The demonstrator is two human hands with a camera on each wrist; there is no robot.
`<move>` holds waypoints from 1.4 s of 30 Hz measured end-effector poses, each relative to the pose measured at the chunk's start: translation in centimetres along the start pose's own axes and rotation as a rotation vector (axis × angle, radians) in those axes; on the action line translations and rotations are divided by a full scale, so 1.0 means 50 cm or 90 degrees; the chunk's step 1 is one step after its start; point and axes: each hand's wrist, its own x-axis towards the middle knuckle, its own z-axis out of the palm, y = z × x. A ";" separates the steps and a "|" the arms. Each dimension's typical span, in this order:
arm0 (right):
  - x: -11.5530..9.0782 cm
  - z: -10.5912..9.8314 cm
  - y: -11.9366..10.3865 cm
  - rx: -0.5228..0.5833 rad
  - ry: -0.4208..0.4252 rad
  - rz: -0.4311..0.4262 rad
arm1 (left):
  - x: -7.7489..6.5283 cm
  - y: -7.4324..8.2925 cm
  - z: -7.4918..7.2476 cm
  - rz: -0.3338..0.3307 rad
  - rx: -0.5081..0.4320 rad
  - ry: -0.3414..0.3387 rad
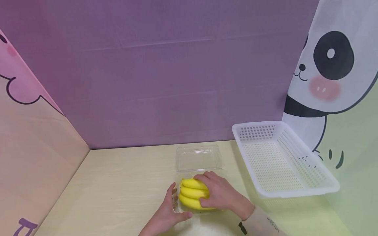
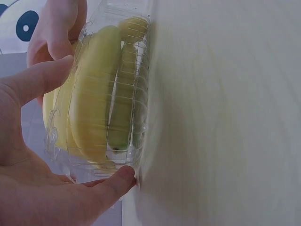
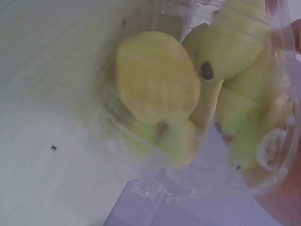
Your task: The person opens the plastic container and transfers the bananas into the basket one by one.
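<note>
A bunch of yellow bananas [image 1: 192, 194] sits in a clear plastic clamshell box [image 2: 141, 89] on the table. My right hand [image 1: 220, 192] grips the bunch from above, thumb on the near side and fingers over the far side. With thumb and fingers spread around its left end, my left hand [image 1: 168, 211] holds the box by its walls. The hinged lid [image 1: 199, 159] lies folded back, away from me. Through the plastic in the right wrist view, a rounded yellow fruit [image 3: 157, 77] shows beside the banana tips [image 3: 235, 42].
To the right stands a white perforated plastic basket [image 1: 271, 164]. A purple backdrop [image 1: 153, 75] rises behind the pale table [image 1: 112, 186]. Printed side panels close off left and right, with a panda [image 1: 333, 55] on the right one.
</note>
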 end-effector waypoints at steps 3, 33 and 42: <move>0.001 -0.004 0.000 -0.003 0.000 0.004 | -0.001 0.002 0.000 0.000 0.007 0.003; 0.006 -0.057 -0.008 -0.065 0.071 -0.021 | 0.001 0.008 0.000 -0.020 0.014 0.015; 0.003 -0.071 -0.002 -0.072 0.110 -0.034 | 0.003 0.005 -0.001 -0.029 0.014 0.013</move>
